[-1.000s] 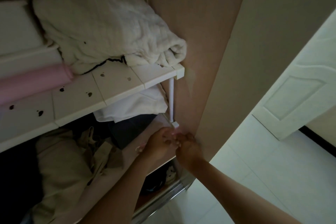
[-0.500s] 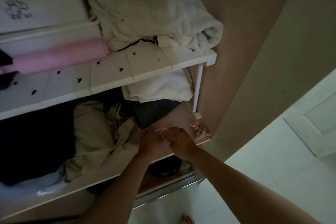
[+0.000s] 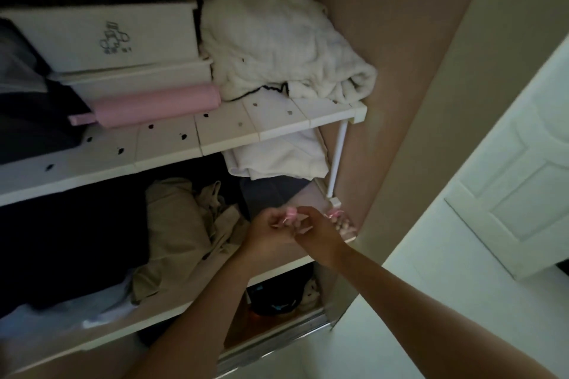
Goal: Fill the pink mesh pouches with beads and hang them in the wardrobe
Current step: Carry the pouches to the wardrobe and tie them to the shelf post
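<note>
— So where's the pink pouch (image 3: 291,213)?
— Lower centre: left hand (image 3: 269,232) and right hand (image 3: 318,232) pinch its top, probably cinching the drawstring. A second pouch (image 3: 341,223), beaded, lies just right, beside the shelf post (image 3: 337,160).

Small pink item (image 3: 291,213) was pinched between left grip (image 3: 271,226) and right grip (image 3: 317,231), mostly covered by fingers; I couldn't tell pouch from ribbon. Beaded pouch (image 3: 341,222) by the post was blurred, its near edge behind the right grip. Print on the white box (image 3: 147,37) was unreadable. Dark pile (image 3: 77,240) was lost in shadow and cut by the left edge. Items under the lower shelf (image 3: 191,306) were half hidden by forearms.
</note>
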Motion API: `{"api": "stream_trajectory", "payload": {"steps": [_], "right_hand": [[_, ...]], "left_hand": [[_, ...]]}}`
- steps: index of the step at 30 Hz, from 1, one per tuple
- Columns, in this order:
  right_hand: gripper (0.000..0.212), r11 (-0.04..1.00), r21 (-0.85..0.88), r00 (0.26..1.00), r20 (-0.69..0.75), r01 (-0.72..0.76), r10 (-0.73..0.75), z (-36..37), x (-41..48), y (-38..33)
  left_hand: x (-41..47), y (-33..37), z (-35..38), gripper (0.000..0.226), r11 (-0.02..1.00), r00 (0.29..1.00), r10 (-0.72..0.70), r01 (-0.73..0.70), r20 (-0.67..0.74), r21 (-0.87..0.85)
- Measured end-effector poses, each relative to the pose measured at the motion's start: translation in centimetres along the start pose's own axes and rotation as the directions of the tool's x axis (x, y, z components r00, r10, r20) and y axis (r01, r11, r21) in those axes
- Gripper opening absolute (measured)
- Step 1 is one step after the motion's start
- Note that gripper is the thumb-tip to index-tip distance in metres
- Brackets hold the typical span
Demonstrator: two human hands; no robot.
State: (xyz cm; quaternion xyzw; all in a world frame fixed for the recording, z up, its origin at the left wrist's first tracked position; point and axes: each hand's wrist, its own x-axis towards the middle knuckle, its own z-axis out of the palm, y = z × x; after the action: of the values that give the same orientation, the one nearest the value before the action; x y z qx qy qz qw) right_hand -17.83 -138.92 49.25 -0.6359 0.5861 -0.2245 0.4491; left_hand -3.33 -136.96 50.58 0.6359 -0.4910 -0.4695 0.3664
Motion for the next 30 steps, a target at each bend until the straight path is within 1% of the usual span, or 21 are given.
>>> {"api": "stream_trajectory", "payload": {"steps": [2,4,6,7,9,12,14,15,17,19,22,24,26,28,30], "right_hand": [[0.049,0.998,0.011,0.998,-0.027,0.059,-0.059,-0.8,-1.3,-2.1],[0.049,0.992,0.030,0.991,-0.064,0.123,-0.121,-2.1,-3.0,-4.6],[0.059,0.974,0.003,0.967,-0.120,0.225,-0.223,-3.7,-4.9,-7.2],[0.062,0.954,-0.025,0.943,-0.150,0.299,-0.299,-4.5,-5.9,-8.4],[0.060,0.907,-0.100,0.878,-0.227,0.409,-0.421,-6.2,-7.7,-10.4],[0.054,0.853,-0.184,0.796,-0.306,0.489,-0.523,-9.1,-10.4,-14.0],[0.052,0.826,-0.210,0.750,-0.347,0.523,-0.563,-11.3,-11.9,-16.3],[0.051,0.812,-0.226,0.728,-0.360,0.539,-0.583,-12.4,-12.5,-17.3],[0.049,0.774,-0.275,0.676,-0.378,0.570,-0.633,-14.6,-13.7,-19.2],[0.049,0.740,-0.319,0.627,-0.394,0.592,-0.671,-16.8,-14.7,-21.1],[0.054,0.698,-0.385,0.561,-0.417,0.604,-0.715,-19.9,-15.8,-24.2],[0.054,0.663,-0.438,0.500,-0.438,0.607,-0.747,-21.8,-16.0,-26.2],[0.052,0.634,-0.489,0.450,-0.450,0.599,-0.772,-23.6,-16.0,-28.3],[0.052,0.620,-0.533,0.430,-0.447,0.576,-0.784,-25.0,-15.4,-30.1],[0.052,0.615,-0.585,0.420,-0.448,0.529,-0.789,-26.2,-14.8,-31.5]], "left_hand": [[-1.0,1.8,-0.8,0.016,0.997,0.997,0.080,-0.080,0.019,-0.016],[-2.3,4.5,-1.6,0.010,0.991,0.995,0.096,-0.098,-0.027,-0.089],[-3.8,7.4,-2.4,0.014,0.977,0.986,0.141,-0.153,-0.086,-0.150],[-4.6,8.9,-2.7,0.019,0.969,0.980,0.170,-0.186,-0.107,-0.161],[-5.9,12.0,-3.3,0.031,0.957,0.962,0.231,-0.252,-0.144,-0.146],[-7.3,16.6,-3.8,0.024,0.923,0.925,0.333,-0.360,-0.186,-0.140],[-8.5,19.8,-4.2,0.018,0.897,0.893,0.410,-0.431,-0.187,-0.093],[-9.1,21.3,-4.3,0.019,0.881,0.876,0.452,-0.468,-0.171,-0.067],[-10.1,24.0,-4.7,0.024,0.836,0.831,0.541,-0.548,-0.133,-0.021],[-11.4,26.8,-5.0,0.026,0.772,0.763,0.635,-0.631,-0.118,0.078],[-12.6,31.2,-5.4,0.030,0.665,0.650,0.746,-0.714,-0.146,0.220],[-13.3,34.0,-5.7,0.028,0.596,0.570,0.803,-0.763,-0.173,0.252],[-13.8,36.4,-6.1,0.025,0.547,0.518,0.837,-0.788,-0.178,0.283],[-13.9,38.3,-6.2,0.025,0.508,0.485,0.861,-0.792,-0.157,0.338],[-13.3,39.9,-6.2,0.027,0.449,0.429,0.892,-0.796,-0.143,0.405]]}}
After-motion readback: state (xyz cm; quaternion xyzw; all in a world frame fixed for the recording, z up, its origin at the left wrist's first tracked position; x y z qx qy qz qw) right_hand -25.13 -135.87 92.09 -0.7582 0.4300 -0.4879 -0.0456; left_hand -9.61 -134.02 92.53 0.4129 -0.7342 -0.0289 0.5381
